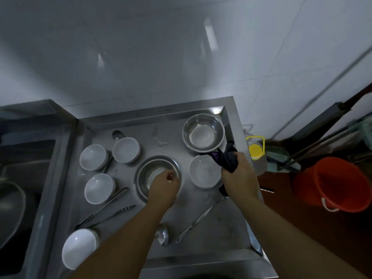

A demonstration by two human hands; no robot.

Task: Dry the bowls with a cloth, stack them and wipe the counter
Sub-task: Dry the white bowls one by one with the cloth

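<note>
Several white bowls stand open side up on the steel counter (217, 224): two at the back left (93, 157) (126, 150), one below them (99, 188), one at the front left (79, 248) and one on the right (204, 171). A steel bowl (203, 132) sits in the back right corner. A second steel bowl (151, 170) rests in the middle, and my left hand (164, 184) curls its fingers over its near right rim. My right hand (239, 178) grips a dark cloth (228, 160) just right of the right white bowl.
Tongs (104, 208), a ladle (163, 235) and a long flat utensil (197, 218) lie on the counter's front half. A sink (20, 178) adjoins on the left. Past the right edge stand a yellow-capped bottle (255, 151) and a red bucket (334, 184).
</note>
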